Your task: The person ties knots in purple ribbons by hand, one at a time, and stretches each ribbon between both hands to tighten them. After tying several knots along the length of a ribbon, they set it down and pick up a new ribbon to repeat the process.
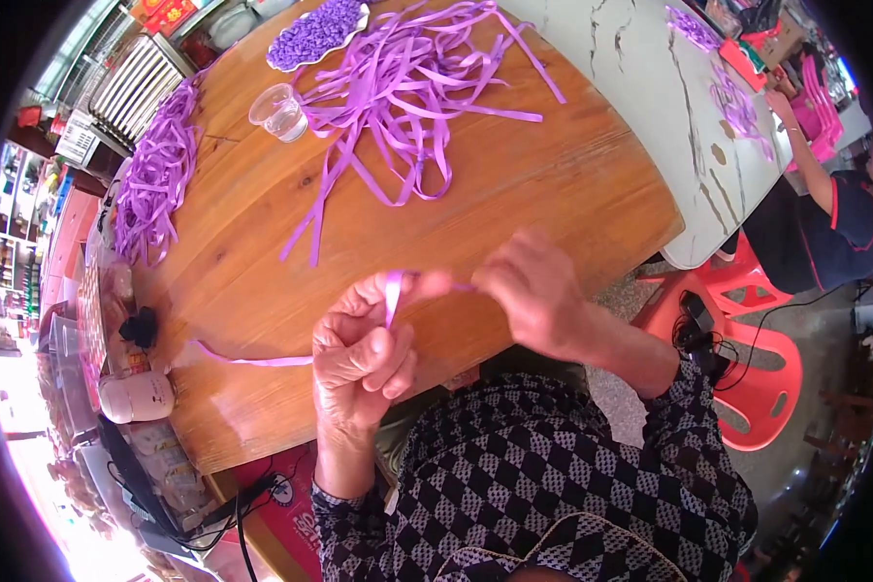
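Note:
My left hand (364,354) is closed on a narrow purple ribbon (262,362), whose tail trails left over the wooden table's near part. A bit of the ribbon stands up in a fold over the raised fingers. To its right, my right hand (533,291) is blurred, its fingers pinched together at the ribbon's other stretch. Beyond both hands a loose heap of purple ribbons (388,87) spreads over the table. Beside that heap stands a clear plastic cup (279,113). A white scalloped dish (363,23) holds small purple pieces.
Another ribbon pile (155,175) lies along the left edge of the wooden table (553,184). A pinkish-white rounded container (138,397) sits at the near left. A marble-patterned table (640,87) adjoins on the right, with a co-worker's arm (807,150) over it. Red plastic stools (771,378) stand below.

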Tool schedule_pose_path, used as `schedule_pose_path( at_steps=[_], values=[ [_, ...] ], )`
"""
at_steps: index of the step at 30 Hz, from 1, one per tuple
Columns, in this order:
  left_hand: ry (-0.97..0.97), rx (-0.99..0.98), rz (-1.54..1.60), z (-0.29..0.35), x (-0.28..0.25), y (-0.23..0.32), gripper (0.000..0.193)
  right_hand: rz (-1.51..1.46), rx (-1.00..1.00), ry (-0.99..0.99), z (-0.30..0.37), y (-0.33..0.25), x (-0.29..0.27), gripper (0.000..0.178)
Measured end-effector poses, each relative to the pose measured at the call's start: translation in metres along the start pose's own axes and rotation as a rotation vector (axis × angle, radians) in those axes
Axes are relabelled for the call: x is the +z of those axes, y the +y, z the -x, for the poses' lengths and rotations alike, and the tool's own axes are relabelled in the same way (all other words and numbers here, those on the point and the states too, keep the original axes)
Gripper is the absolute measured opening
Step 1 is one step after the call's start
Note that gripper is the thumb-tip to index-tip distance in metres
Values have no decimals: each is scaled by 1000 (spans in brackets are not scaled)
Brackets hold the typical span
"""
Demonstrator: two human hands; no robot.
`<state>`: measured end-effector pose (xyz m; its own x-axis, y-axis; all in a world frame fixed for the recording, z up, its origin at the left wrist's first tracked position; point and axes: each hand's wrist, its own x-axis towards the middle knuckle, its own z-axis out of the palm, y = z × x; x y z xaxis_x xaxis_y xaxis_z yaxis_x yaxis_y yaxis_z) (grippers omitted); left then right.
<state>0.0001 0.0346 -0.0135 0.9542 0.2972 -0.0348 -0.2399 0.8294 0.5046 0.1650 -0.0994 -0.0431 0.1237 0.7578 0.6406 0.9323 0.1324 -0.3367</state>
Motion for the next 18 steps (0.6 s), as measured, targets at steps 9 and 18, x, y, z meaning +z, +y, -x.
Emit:
schedule_pose_path(
  at_steps=[9,18],
  values=[
    [198,-36,-533,2,5,-29,45,-169,-120,231,-19,-18,-4,22],
    [298,47,-605,-1,10,-40,15,-1044,777,264,-8,-37,18,15]
  ],
)
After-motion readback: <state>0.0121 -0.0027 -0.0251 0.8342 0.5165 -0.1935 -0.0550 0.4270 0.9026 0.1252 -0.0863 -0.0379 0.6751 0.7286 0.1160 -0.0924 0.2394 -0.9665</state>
